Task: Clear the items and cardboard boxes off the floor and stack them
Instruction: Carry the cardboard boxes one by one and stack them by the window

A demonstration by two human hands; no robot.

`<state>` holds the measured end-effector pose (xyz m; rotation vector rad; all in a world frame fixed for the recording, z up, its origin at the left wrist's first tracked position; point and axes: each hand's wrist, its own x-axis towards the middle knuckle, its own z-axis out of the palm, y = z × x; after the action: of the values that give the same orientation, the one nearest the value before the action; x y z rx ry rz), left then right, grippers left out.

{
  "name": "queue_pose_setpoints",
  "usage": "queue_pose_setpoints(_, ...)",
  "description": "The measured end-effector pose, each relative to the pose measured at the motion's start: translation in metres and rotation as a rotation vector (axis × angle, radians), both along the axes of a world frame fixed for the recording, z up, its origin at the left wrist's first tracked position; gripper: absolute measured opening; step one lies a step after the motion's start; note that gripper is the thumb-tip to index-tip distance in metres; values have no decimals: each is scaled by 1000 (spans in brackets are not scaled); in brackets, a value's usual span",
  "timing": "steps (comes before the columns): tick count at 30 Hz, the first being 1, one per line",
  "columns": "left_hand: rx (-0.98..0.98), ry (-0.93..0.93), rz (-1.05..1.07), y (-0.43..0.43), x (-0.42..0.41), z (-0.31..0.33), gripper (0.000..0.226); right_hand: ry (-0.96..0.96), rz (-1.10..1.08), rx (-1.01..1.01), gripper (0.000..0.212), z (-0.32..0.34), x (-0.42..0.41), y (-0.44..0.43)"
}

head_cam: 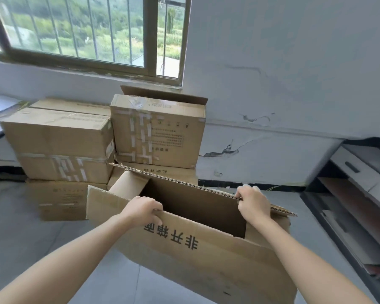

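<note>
I hold a large open cardboard box [206, 255] in front of me, raised above the grey floor, its open top facing me and black printed characters on its near flap. My left hand [142, 210] grips the near flap's edge. My right hand [253, 202] pinches the far flap's corrugated edge. Behind it, a stack of taped cardboard boxes [59, 143] stands against the wall under the window, with a taller box [160, 132] on its right whose top flap stands open.
A window [86, 29] with bars runs along the back wall. A dark low shelf unit [355, 205] holding flat boards stands at the right. Grey floor [26, 238] lies to the left of the held box.
</note>
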<state>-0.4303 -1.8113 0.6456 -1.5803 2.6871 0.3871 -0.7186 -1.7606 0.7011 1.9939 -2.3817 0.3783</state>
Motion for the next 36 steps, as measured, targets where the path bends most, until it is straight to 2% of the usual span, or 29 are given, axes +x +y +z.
queue_pose_setpoints(9,8,125,211,-118,-24,43,38,116,214,-147,20,48,-24,-150)
queue_pose_setpoints(15,-44,209,302,-219,-4,65,49,139,226,-206,19,60,-10,-262)
queue_pose_setpoints(19,-61,163,290,-288,16,76,41,85,211,-168,18,59,9,-338)
queue_pose_setpoints(25,-149,60,260,-375,28,67,40,125,179,-117,24,31,36,-437)
queue_pose_setpoints(33,-78,55,349,-450,25,65,51,210,208,-93,26,3,48,-521)
queue_pose_setpoints(36,-33,42,385,-478,22,64,52,187,189,16,22,2,46,-551)
